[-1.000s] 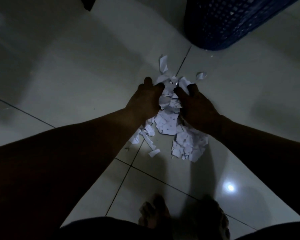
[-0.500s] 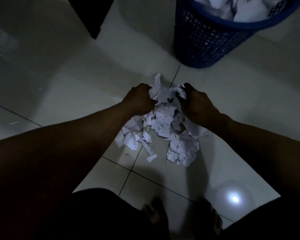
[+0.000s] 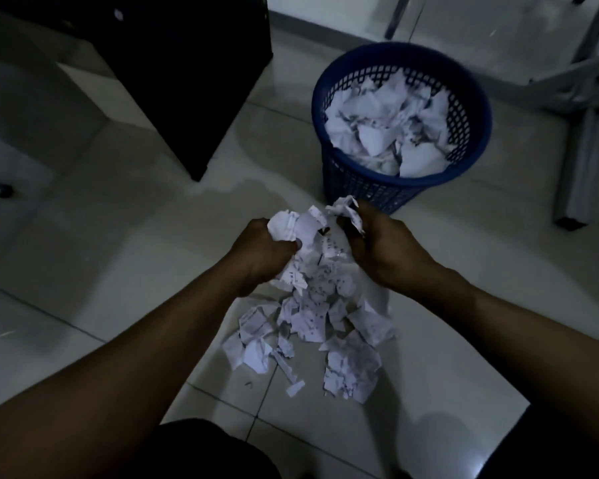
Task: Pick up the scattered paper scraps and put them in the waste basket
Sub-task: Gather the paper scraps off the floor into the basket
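Dim light over a pale tiled floor, which fills most of my view from the head camera. A black cabinet takes up the upper left of the frame. Grey metal furniture legs stand along the right edge.

Upper right of centre, a blue lattice waste basket stands upright on the tiles. I can see it is already heaped close to its rim with crumpled white paper.

Below the basket, at the middle of the frame, a loose pile of paper scraps with printed marks lies spread across a tile joint. Both bare forearms reach in from the lower corners and meet just above it.

The left hand has its fingers curled round the left side of a bunch of scraps. The right hand grips the bunch's right side, fingers curled in, with a few torn edges sticking up past the thumb. Most fingertips are buried in paper, so I cannot tell how each one lies. The bunch sits between the two hands, near the basket's foot but not over its rim; its lower scraps trail down toward the pile.

A small torn strip lies at the pile's lower edge.
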{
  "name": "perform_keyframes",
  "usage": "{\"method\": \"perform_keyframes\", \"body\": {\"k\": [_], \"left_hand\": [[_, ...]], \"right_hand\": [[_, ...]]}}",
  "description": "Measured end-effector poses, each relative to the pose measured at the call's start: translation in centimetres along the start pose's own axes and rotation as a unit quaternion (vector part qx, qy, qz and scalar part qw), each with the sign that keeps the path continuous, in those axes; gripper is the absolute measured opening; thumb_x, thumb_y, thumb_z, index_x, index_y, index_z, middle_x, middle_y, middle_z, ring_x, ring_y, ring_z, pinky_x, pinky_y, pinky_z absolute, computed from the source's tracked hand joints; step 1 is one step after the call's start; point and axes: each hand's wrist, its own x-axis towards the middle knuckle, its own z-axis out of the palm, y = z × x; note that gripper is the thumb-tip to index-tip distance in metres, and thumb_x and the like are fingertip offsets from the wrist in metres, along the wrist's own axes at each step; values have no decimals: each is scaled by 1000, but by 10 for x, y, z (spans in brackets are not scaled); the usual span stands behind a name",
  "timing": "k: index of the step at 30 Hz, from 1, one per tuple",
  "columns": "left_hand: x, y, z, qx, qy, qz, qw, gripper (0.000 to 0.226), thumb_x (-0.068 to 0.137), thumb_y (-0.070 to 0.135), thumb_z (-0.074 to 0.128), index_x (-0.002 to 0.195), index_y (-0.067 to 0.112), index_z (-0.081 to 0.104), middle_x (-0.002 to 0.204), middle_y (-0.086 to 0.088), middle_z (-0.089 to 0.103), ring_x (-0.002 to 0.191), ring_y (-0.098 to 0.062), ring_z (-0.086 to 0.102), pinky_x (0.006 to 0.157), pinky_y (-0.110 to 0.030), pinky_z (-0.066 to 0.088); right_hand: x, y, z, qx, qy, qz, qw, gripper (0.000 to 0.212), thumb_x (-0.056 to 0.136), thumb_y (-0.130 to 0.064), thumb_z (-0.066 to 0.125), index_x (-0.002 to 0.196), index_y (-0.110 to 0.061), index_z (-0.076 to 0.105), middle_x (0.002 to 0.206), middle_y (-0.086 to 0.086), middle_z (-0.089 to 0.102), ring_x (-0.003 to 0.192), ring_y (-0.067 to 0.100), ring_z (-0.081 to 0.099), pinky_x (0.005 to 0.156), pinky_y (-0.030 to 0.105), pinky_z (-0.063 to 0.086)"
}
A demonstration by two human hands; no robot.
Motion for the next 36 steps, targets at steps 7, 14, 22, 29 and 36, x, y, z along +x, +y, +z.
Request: {"method": "perform_keyframes", "body": {"k": [7, 14, 22, 29, 36], "left_hand": [[-6, 20, -4, -113, 13, 4, 993, 24, 85, 11, 66, 109, 8, 65, 107, -14, 69, 98, -31, 67, 93, -49, 52], [-14, 39, -3, -169, 26, 19, 985, 13, 86, 8, 65, 90, 21, 65, 102, -13, 71, 94, -31, 69, 91, -52, 53], [-9, 77, 7, -237, 59, 63, 968, 20, 86, 6, 65, 103, 16, 65, 109, -9, 69, 99, -28, 67, 95, -47, 52], [8, 112, 15, -234, 105, 80, 963, 33, 86, 9, 65, 118, 10, 61, 108, -7, 67, 93, -26, 67, 91, -43, 55], [23, 156, 28, -159, 109, 86, 977, 37, 86, 10, 62, 122, 8, 59, 118, -8, 65, 99, -27, 65, 91, -42, 55]], "right_hand": [[16, -21, -39, 3, 84, -55, 995, 16, 99, -27, 44, 106, -17, 54, 99, -2, 63, 89, 3, 55, 71, 14, 35], [71, -35, -89, -8, 176, -48, 983, 35, 101, -34, 38, 129, -17, 50, 123, 6, 62, 109, 21, 58, 84, 24, 41], [121, -14, -102, -24, 202, -44, 978, 39, 100, -26, 42, 135, -9, 40, 124, 15, 60, 107, 31, 57, 80, 27, 40], [117, 11, -105, -133, 116, -8, 984, 53, 95, -31, 50, 140, -12, 30, 127, 26, 51, 116, 40, 47, 79, 35, 37], [100, 19, -112, -114, 177, 19, 977, 73, 79, -51, 35, 145, -19, 28, 141, 16, 43, 125, 37, 44, 100, 54, 40]]}}
